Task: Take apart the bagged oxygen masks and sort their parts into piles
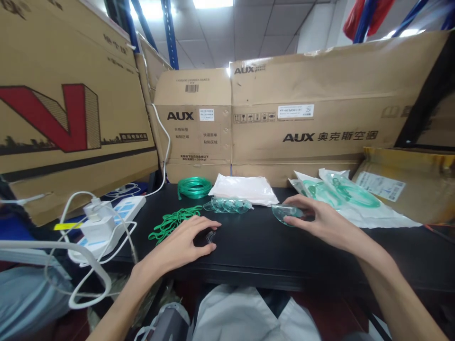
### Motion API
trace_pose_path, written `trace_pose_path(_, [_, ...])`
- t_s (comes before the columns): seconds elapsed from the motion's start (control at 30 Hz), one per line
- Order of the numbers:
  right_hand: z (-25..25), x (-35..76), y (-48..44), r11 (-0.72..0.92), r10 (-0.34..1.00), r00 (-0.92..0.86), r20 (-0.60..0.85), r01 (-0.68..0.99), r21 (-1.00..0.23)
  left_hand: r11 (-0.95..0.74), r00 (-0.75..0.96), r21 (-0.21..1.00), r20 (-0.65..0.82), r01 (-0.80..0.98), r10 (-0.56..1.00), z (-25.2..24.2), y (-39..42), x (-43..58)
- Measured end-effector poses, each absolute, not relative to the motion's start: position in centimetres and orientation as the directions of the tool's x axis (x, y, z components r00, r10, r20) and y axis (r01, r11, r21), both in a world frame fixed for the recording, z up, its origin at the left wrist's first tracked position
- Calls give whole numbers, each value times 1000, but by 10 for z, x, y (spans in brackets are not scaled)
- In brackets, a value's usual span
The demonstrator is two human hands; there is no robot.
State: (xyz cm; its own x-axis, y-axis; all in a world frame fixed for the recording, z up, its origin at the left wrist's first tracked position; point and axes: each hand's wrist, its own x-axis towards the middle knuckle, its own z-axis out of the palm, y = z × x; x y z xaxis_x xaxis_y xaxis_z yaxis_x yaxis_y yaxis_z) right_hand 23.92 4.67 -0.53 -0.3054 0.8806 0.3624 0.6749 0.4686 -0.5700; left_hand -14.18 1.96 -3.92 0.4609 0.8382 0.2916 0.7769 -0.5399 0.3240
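My right hand grips a clear green-tinted plastic mask just above the black table, fingers curled round its edge. My left hand rests on the table with fingers bent over some small thin clear pieces that I cannot make out. A bunch of green elastic bands lies just left of that hand. A row of several clear masks lies between the hands, further back.
A coil of green tubing and a white plastic bag sit at the back. Bagged masks lie at the right. A white power strip with cables is at the left. Cardboard boxes wall the table.
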Motion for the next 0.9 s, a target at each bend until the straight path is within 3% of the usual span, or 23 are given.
trace_pose_path(0.3, [-18,197,115,561,819,-356,450,661,-498,-650,467,210,541,731,700,-14,86,-101])
trace_pose_path(0.67, [-41,167,139,636,766,-467,441,646,-422,-685,553,231,442,691,706,-12,134,-92])
trace_pose_path(0.9, [-33,159,139,691,717,-569,402,655,-306,-688,562,258,421,678,712,-9,137,-95])
